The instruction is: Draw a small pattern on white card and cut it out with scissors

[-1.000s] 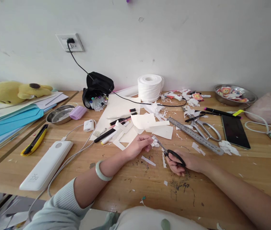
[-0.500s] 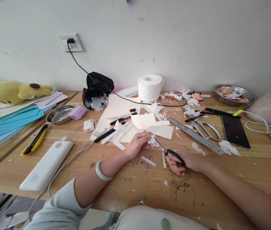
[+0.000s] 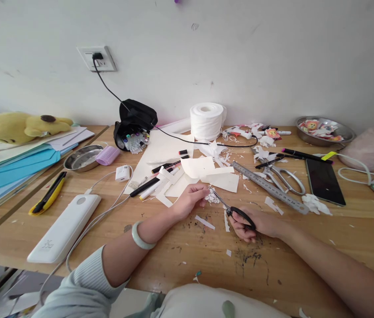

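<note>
My left hand (image 3: 191, 201) pinches a small paper piece (image 3: 212, 197) with black line drawing on it. My right hand (image 3: 248, 224) is closed round the black handles of small scissors (image 3: 236, 212), whose blades reach up and left to the paper's edge. Under and around both hands the wooden table (image 3: 173, 260) carries dark ink marks. A narrow white paper strip (image 3: 204, 222) lies just below the drawn piece, and cut cream paper (image 3: 220, 178) lies behind it.
Beyond my hands are a steel ruler (image 3: 269, 187), large silver scissors (image 3: 284, 179), markers (image 3: 150, 185) and a white tissue roll (image 3: 207, 121). A white power bank (image 3: 64, 229) and yellow cutter (image 3: 48, 194) lie left. A phone (image 3: 325, 181) and metal bowl (image 3: 326, 131) are at right.
The drawn paper piece has tilted very slightly at the scissor blades. Both hands have stayed in nearly the same place with the same grips.
</note>
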`<state>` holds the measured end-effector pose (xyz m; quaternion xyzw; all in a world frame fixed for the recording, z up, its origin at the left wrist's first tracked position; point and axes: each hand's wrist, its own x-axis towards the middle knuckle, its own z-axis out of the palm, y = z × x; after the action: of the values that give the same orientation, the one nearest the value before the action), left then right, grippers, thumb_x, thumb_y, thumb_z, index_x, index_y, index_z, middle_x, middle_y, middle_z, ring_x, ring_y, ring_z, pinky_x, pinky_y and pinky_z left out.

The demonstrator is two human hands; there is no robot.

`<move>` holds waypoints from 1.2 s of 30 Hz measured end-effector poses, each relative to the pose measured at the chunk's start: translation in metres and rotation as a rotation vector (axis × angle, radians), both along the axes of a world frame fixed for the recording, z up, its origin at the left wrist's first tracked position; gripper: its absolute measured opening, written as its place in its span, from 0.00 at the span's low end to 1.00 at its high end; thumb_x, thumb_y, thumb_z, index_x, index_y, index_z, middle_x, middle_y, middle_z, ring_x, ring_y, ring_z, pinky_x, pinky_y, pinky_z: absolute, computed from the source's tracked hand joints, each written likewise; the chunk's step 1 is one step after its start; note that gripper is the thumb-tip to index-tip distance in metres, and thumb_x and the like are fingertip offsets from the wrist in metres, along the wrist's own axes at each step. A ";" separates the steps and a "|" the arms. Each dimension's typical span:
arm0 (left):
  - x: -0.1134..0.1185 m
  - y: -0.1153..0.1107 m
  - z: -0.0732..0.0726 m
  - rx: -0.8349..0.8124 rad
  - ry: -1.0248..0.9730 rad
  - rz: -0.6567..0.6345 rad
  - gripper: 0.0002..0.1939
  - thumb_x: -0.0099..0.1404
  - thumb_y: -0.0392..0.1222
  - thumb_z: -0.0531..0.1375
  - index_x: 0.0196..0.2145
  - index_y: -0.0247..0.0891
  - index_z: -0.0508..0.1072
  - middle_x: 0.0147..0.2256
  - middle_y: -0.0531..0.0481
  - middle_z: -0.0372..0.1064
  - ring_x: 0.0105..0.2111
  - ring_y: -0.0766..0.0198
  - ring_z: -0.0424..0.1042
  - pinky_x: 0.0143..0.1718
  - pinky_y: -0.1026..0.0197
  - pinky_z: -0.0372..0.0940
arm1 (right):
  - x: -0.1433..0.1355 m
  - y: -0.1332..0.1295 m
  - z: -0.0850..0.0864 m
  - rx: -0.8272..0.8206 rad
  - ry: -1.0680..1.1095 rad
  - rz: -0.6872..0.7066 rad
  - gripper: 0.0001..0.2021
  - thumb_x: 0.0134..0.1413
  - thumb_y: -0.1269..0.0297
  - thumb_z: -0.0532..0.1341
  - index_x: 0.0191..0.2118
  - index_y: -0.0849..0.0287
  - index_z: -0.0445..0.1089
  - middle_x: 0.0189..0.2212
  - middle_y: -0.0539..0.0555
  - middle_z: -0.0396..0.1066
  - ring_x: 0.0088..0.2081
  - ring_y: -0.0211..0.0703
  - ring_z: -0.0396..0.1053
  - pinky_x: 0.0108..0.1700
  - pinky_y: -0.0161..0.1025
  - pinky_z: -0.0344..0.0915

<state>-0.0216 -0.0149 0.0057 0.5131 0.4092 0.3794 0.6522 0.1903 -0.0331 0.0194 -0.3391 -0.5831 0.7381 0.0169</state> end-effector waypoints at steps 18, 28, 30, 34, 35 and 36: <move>0.001 -0.001 0.006 0.019 0.018 0.029 0.18 0.52 0.51 0.60 0.18 0.36 0.59 0.17 0.58 0.51 0.19 0.72 0.52 0.22 0.65 0.48 | 0.000 -0.002 -0.001 -0.031 0.082 -0.030 0.23 0.50 0.41 0.52 0.22 0.57 0.50 0.09 0.40 0.49 0.13 0.29 0.47 0.18 0.31 0.55; 0.003 -0.002 0.004 -0.008 -0.032 0.044 0.19 0.51 0.52 0.62 0.18 0.36 0.59 0.19 0.58 0.50 0.20 0.72 0.52 0.22 0.66 0.49 | 0.002 -0.001 -0.003 0.000 0.028 0.007 0.29 0.45 0.31 0.49 0.22 0.56 0.50 0.10 0.40 0.48 0.14 0.30 0.48 0.18 0.31 0.53; 0.003 -0.002 0.004 -0.019 -0.034 0.053 0.19 0.50 0.52 0.62 0.19 0.36 0.60 0.20 0.58 0.51 0.20 0.72 0.52 0.22 0.66 0.50 | 0.002 0.000 -0.003 -0.005 0.031 0.008 0.29 0.44 0.31 0.49 0.22 0.57 0.50 0.10 0.41 0.48 0.14 0.30 0.48 0.18 0.31 0.53; 0.003 -0.003 0.006 -0.019 -0.031 0.063 0.19 0.50 0.52 0.62 0.19 0.36 0.60 0.19 0.58 0.52 0.20 0.72 0.52 0.22 0.66 0.50 | 0.002 0.000 -0.004 -0.003 0.036 0.003 0.29 0.44 0.30 0.49 0.22 0.56 0.50 0.10 0.41 0.49 0.14 0.30 0.49 0.18 0.31 0.52; 0.003 -0.003 0.006 -0.018 -0.032 0.061 0.19 0.50 0.52 0.62 0.19 0.36 0.60 0.19 0.58 0.52 0.20 0.72 0.53 0.22 0.66 0.50 | 0.002 0.000 -0.004 -0.007 0.039 0.001 0.30 0.44 0.30 0.49 0.22 0.56 0.50 0.10 0.41 0.49 0.14 0.30 0.48 0.18 0.31 0.52; 0.003 -0.003 0.006 -0.017 -0.032 0.059 0.18 0.51 0.52 0.62 0.19 0.36 0.61 0.19 0.58 0.52 0.20 0.72 0.53 0.22 0.66 0.50 | 0.002 0.000 -0.004 -0.014 0.047 0.002 0.30 0.44 0.30 0.49 0.22 0.57 0.50 0.10 0.41 0.49 0.14 0.30 0.48 0.18 0.31 0.51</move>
<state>-0.0182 -0.0177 0.0120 0.4892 0.4171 0.4033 0.6512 0.1920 -0.0332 0.0151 -0.3214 -0.5778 0.7497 0.0276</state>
